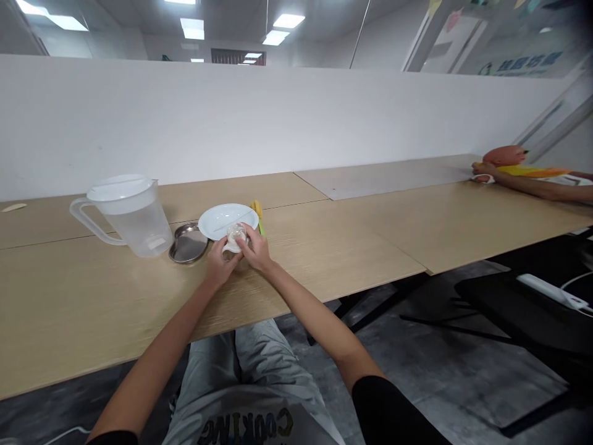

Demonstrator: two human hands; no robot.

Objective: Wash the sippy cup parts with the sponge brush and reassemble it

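Near the table's front, both my hands are closed round a small clear bottle with a white collar [235,240]; its top is see-through, and its lower part is mostly hidden by my fingers. My left hand [221,262] holds it low from the left. From the right, my right hand [256,248] has its fingers at the top and collar. Just behind the bottle stands a white bowl [217,216]. A yellow and green brush-like item [257,212] lies against the bowl's right side, partly hidden. To the left is a shiny metal kidney dish [189,243].
A lidded clear plastic pitcher [134,216] stands left of the dish, handle to the left. At the far right a person's arm [532,185] reaches to a baby doll [504,155]. Black chairs [532,309] stand at the right, one bearing a white power strip [551,292].
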